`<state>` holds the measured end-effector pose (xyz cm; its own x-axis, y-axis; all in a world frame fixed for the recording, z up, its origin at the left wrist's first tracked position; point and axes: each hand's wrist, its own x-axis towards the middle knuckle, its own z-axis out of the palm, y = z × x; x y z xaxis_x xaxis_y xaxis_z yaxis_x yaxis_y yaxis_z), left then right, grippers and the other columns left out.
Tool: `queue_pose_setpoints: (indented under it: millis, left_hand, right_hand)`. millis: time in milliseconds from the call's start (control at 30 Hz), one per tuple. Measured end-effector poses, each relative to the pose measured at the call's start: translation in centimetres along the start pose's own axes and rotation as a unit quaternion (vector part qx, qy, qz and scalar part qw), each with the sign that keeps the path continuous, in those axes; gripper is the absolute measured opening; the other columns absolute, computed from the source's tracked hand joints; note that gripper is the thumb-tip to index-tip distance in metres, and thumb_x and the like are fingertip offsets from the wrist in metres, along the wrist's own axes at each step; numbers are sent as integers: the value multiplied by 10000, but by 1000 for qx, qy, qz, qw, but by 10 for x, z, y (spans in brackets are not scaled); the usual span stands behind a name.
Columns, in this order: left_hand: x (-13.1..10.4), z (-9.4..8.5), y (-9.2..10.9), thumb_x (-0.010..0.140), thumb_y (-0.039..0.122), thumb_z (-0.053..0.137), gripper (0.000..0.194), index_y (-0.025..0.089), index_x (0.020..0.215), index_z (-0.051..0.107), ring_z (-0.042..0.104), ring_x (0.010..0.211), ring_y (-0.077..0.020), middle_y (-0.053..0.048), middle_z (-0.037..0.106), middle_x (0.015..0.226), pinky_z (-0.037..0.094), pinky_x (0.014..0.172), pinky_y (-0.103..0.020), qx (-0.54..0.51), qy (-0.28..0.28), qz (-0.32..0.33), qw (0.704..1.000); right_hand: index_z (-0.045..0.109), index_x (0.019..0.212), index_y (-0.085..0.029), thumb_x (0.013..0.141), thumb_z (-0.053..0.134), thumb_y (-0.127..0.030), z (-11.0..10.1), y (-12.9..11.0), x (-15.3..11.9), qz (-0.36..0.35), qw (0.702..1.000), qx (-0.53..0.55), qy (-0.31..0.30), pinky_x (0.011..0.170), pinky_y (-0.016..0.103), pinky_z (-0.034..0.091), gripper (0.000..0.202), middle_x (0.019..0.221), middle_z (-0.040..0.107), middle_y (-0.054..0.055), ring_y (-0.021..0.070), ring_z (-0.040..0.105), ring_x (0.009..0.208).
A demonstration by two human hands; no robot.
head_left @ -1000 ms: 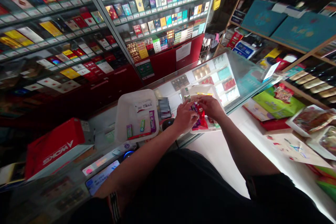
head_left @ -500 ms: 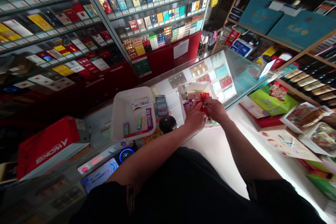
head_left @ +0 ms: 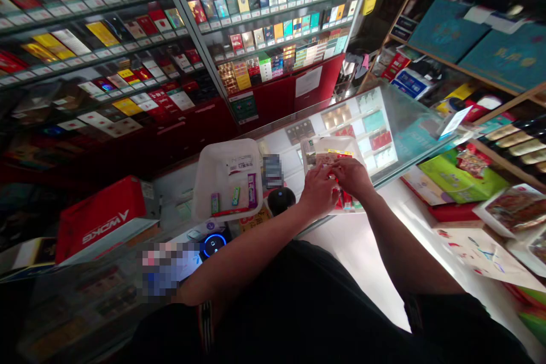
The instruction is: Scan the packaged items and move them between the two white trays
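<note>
Both hands work close together over a white plastic bin (head_left: 304,154) on the glass counter. It holds small red, yellow and brown packs, partly covered by the hands. My left hand (head_left: 318,190) reaches in with its fingers curled down. Beside it, my right hand (head_left: 353,178) has its fingers bent, their tips meeting those of the left. What the fingertips pinch is too small and too hidden to make out. Some red packs (head_left: 346,200) show below the hands. A second white bin (head_left: 205,173) to the left contains a purple pack (head_left: 253,190), a green pack (head_left: 236,196) and a white packet (head_left: 240,165).
Between the bins stands a round black object (head_left: 281,201). A device with a glowing blue ring (head_left: 214,245) lies near my left forearm. At the left is a red box (head_left: 100,219). Shelves of cigarette packs (head_left: 256,34) rise behind the glass counter (head_left: 409,119); goods lie at the right.
The view has shifted, so the counter and shelves sit further right. My hands remain over the right bin, with fingers drawn closer together; the red packet seen between them is now mostly hidden.
</note>
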<state>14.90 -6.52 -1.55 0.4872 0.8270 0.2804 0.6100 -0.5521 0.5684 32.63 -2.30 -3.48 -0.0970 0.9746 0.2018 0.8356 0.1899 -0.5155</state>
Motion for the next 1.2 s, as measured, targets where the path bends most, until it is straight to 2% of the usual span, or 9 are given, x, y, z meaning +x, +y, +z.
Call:
queue_pose_setpoints:
  millis: [100,233,333,467,700,933,1067,1200]
  left_hand:
    - [-3,-19,-8,882,216,737,158,221,1008,832,451,1524,-360,-102,576,1578,390,1258,-590,3,31,-15,999]
    - [-12,-46,-22,874,218,761,180,227,1042,827,478,1510,-359,-109,602,1554,384,1269,-578,13,38,-69,997]
    - [-20,-64,-36,881,207,755,165,231,1029,825,487,1511,-341,-108,605,1552,386,1270,-565,15,52,-103,993]
    - [-32,-85,-58,892,214,748,147,212,1017,826,499,1500,-326,-134,597,1554,377,1275,-546,10,83,-141,987]
    - [-58,-118,-116,894,232,737,136,195,1000,815,537,1456,-330,-142,620,1522,386,1270,-516,40,132,-224,965]
    - [-82,-146,-181,889,234,731,338,135,1211,757,587,1405,-322,-188,668,1447,406,1247,-429,56,130,-334,932]
    - [-92,-159,-210,907,280,729,496,112,1370,670,628,1359,-325,-200,676,1443,441,1186,-392,37,127,-414,900]
    - [-101,-164,-236,922,309,725,552,130,1433,616,639,1351,-316,-195,661,1474,458,1130,-363,16,119,-469,875]
  right_hand:
    - [819,992,-191,920,620,-223,5,-21,13,-30,999,20,-4,1061,408,510,213,1163,802,106,266,701,1132]
    - [811,932,-192,914,624,-216,15,-49,31,-69,997,26,-15,1029,409,505,189,1074,804,103,267,700,1050]
    - [803,876,-189,898,637,-195,25,-69,44,-85,996,27,-25,1025,400,497,167,1061,801,103,262,695,1034]
    - [807,899,-176,918,643,-202,40,-96,59,-102,994,23,-41,1042,403,482,167,1089,797,114,266,689,1060]
    - [805,989,-163,969,636,-222,65,-150,82,-107,989,11,-98,1046,360,470,180,1143,782,127,249,683,1093]
    - [811,1087,-161,998,606,-272,98,-202,103,-97,981,-31,-167,1026,318,471,250,1159,793,124,241,698,1105]
    - [812,1141,-168,1008,593,-296,120,-225,116,-88,972,-44,-213,1027,305,471,287,1201,798,124,246,706,1146]
    - [802,1182,-149,1008,596,-307,139,-242,124,-90,964,-49,-244,1047,297,465,312,1260,783,140,256,696,1204]
